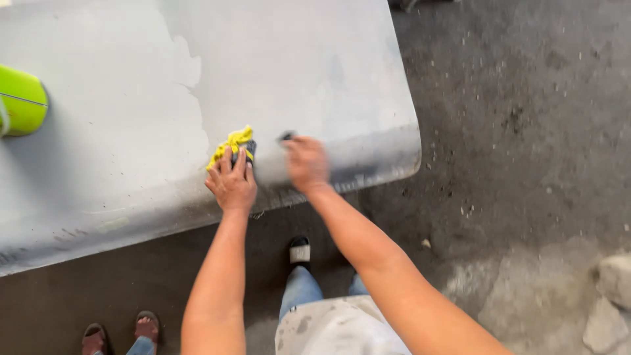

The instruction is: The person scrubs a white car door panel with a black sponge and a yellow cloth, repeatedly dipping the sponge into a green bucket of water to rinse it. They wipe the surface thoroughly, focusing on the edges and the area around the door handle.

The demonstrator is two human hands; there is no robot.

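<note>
Where the grey panel (276, 72) curves down to its near edge, both hands are seen pressed against its surface. A yellow cloth (231, 146) is held under the left hand (231, 181), the fingers being spread flat over it and bunching it against the panel, so that only the cloth's far end is shown beyond the fingertips. The right hand (307, 163) is blurred; it is laid just beside the left, and a small dark object (286, 137) is seen at its fingertips, but whether the fingers are closed around it cannot be told. Both hands are placed close to the lower lip of the panel, where the paint is darker and scuffed, and the rounded right corner is left well apart from them. A paler patch with a ragged outline is spread across the panel's left part, above the cloth. Wide bare panel surface is left open above and to the left of the hands. At the far left edge, a bright green rounded object (21, 100) is rested on the panel, well apart from the cloth. Beyond the panel's right edge, dark gritty floor (526, 131) is seen, with pale stones (611, 296) lying at the lower right. Below the panel's edge, a dark sandal with a white strap (300, 250) is planted, and another person's sandalled feet (121, 332) are shown at the lower left.
</note>
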